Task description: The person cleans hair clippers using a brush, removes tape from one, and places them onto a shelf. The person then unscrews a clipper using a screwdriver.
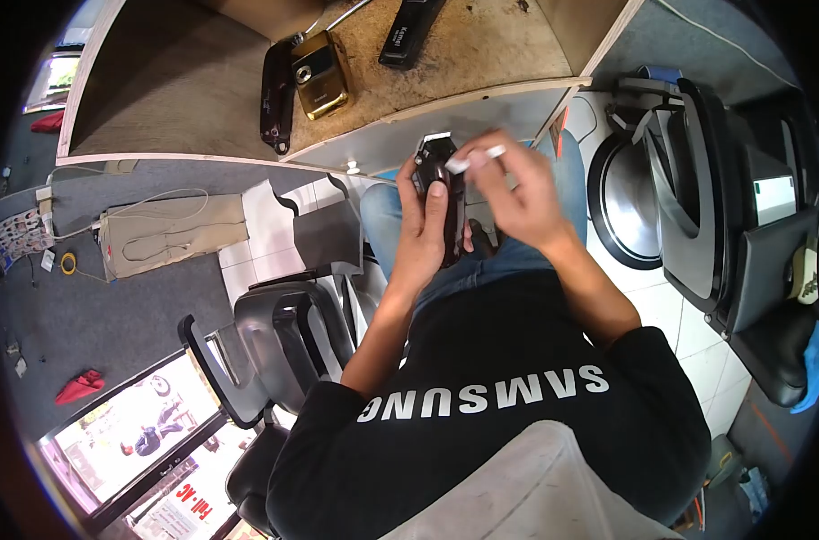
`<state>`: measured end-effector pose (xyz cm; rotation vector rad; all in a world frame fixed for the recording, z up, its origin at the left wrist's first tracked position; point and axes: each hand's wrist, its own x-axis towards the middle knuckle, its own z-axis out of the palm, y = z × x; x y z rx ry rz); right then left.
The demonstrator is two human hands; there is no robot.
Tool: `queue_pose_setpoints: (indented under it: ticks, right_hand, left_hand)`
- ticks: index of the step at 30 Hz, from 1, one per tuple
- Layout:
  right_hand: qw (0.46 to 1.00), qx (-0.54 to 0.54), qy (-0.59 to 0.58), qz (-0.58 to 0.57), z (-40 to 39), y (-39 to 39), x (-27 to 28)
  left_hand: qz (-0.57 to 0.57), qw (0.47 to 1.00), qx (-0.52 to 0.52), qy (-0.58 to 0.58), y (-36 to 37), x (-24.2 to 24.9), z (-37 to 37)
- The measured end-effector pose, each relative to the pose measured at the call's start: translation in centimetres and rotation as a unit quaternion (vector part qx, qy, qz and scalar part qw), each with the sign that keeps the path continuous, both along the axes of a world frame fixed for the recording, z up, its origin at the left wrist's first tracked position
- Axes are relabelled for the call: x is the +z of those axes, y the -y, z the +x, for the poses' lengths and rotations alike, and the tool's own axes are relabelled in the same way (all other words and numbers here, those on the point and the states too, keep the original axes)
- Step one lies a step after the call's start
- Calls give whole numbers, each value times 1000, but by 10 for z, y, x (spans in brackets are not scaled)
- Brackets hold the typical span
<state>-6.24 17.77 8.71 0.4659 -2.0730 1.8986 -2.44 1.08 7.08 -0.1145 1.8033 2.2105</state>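
Note:
My left hand (pixel 419 229) is wrapped round a dark hair clipper (pixel 434 169), its silver blade end pointing up and away from me over my lap. The thumb lies along the clipper's body. My right hand (pixel 522 193), smeared by motion, is at the clipper's right side near the blade. Between its closed fingers is a small white item (pixel 472 160), too blurred to name, with its left end at or against the clipper.
A wooden shelf (pixel 481 85) ahead holds a gold-coloured trimmer (pixel 321 76), a dark clipper (pixel 277 97) and a black Kemei device (pixel 409 34). Black barber chairs stand to the left (pixel 288 342) and right (pixel 715 207). A flattened cardboard piece (pixel 175 236) and cables lie at left.

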Motion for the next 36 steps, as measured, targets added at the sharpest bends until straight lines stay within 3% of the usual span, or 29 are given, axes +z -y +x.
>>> queue_pose_setpoints:
  ticks: [1,4,5,9,12,13,17,20,21,24,26,28,30,33,36]
  right_hand:
    - [999,29,-25,22,0,4,3]
    - [985,-110,-87,101,-16,6,-5]
    - [986,-140,-50,76,-16,4,-4]
    - [991,-10,-99,92,-6,2,2]
    - [975,-122,-112,149,-16,5,-12]
    - [983,-153,-55,88,-15,5,-8]
    - [999,25,-14,15,0,1,4]
    - [974,-19,-147,173,-7,2,-3]
    - [974,-87,-133,159,-8,2,-3]
    - [991,-125,-26,35,-6,-4,8]
    - [991,-32,-96,87,-4,-4,6]
    - [971,68,-151,174,0,-2,5]
    - [954,-34,-184,235,-2,0,3]
    - [950,-158,-169,212,-11,-7,3]
    - [960,-27,-179,212,-5,-8,10]
  left_hand:
    - [1,999,-22,-32,0,-2,-2]
    - [-98,994,-22,-42,-5,-1,-3]
    - [-106,993,-10,-42,-7,-1,-2]
    - [-116,993,-29,-14,-1,-18,0]
    - [-138,990,-36,13,-1,-16,-1]
    - [-142,989,-27,25,-3,-10,-2]
    - [-87,996,-26,11,-2,-9,-2]
    - [-57,997,-43,0,-1,-11,-7]
    - [-58,998,-37,-1,-3,-13,-8]
    - [-62,998,-27,-6,-5,-10,-6]
    - [-56,997,-33,-30,-5,-11,-4]
    - [-137,988,-63,-45,-1,-8,-8]
    - [-176,982,-68,1,-2,-3,-7]
    - [-290,952,-53,-80,-5,-8,-7]
    - [-378,919,-48,-98,-6,-4,-5]
